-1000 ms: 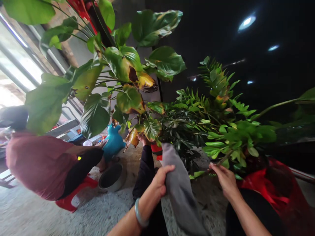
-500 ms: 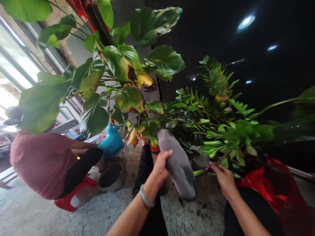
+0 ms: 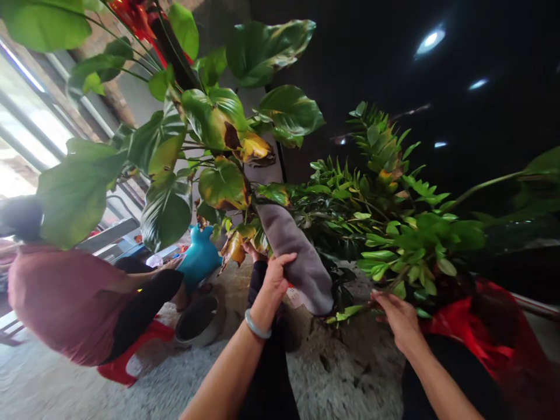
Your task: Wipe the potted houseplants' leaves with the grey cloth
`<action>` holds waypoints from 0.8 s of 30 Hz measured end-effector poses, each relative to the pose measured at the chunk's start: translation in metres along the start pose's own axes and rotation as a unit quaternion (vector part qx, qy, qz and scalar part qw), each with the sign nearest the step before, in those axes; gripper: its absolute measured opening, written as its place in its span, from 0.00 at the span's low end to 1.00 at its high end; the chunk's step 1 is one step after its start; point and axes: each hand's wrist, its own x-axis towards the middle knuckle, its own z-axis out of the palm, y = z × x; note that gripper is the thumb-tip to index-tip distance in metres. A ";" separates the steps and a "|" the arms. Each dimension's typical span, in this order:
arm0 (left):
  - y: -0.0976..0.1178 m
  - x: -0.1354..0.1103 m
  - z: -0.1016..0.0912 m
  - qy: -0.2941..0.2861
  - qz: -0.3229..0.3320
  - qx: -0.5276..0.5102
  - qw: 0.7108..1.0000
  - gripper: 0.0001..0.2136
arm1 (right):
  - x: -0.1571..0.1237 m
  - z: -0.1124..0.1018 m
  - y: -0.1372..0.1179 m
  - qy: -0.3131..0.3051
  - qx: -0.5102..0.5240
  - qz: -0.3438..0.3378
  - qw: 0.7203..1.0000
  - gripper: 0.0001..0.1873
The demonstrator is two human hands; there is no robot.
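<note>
My left hand (image 3: 277,277), with a pale bangle at the wrist, grips the edge of a grey, soft-looking, sole-shaped piece (image 3: 301,265). It is held tilted, its upper end near the large yellowing leaves; its exact kind is unclear. My right hand (image 3: 396,312) has its fingers closed around a thin plant stem (image 3: 385,290). A green leafy tip (image 3: 347,314) points left from these fingers. Just above and right of that hand is a leafy green potted plant (image 3: 420,251).
At left a person in a pink top (image 3: 65,297) sits on a red stool (image 3: 135,350). Nearby are a blue animal-shaped toy (image 3: 201,254) and a grey tub (image 3: 216,318). Broad-leaved foliage (image 3: 223,184) hangs ahead. Red wrapping (image 3: 476,321) lies at right, before a dark glossy wall (image 3: 490,128).
My left hand has moved the grey piece up and to the left. My right hand stays on the stem, almost in place. The seated person leans further left.
</note>
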 end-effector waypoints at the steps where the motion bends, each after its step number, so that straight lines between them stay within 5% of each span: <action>1: -0.013 -0.006 -0.005 0.005 -0.046 0.030 0.998 0.15 | 0.000 0.000 -0.001 0.002 0.000 -0.001 1.000 0.18; 5: -0.054 -0.046 -0.029 -0.012 -0.221 0.098 0.970 0.14 | -0.001 -0.003 -0.003 -0.003 -0.001 -0.011 1.000 0.18; 9: -0.030 -0.053 -0.021 -0.047 -0.139 0.072 0.987 0.19 | -0.001 -0.005 -0.003 -0.013 -0.007 0.004 1.000 0.19; 14: 0.021 -0.010 0.011 -0.038 0.019 -0.021 0.999 0.17 | -0.001 -0.001 -0.001 -0.007 -0.005 0.015 1.000 0.19; 17: 0.004 -0.006 0.003 0.005 -0.060 0.012 0.998 0.10 | 0.001 0.000 0.001 -0.003 -0.004 0.006 1.000 0.19; 20: -0.031 -0.027 -0.026 -0.001 -0.169 0.095 0.981 0.11 | 0.004 -0.002 0.005 0.000 -0.003 -0.009 1.000 0.18; 24: -0.028 -0.043 -0.052 -0.066 -0.160 0.123 0.977 0.16 | 0.006 -0.004 0.009 -0.006 -0.001 -0.014 1.000 0.20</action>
